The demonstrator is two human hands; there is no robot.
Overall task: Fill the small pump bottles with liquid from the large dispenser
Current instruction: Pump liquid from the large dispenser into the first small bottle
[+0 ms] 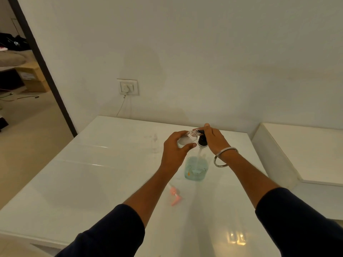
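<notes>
A second small clear bottle was noted standing upright on the white table, well left of the hands and untouched. A pink pump head was seen lying on its side nearer the body, just left of the dispenser's base.

The left hand was found curled round a small bottle, fingers behind and thumb in front. The bottle was held tilted, its long axis running up and to the right, so that its mouth was brought against the black nozzle.

The dispenser was recorded upright on the table between the forearms, greenish liquid filling only its lower part. Its black pump lay directly beneath the right hand, whose fingers were laid over the pump top; whether they were pressing or only resting could not be told. A metal bangle was worn on that wrist.

The coming press was judged to depend on the mouth staying just left of, and under, the spout tip; that joint was blurred and partly hidden.
</notes>
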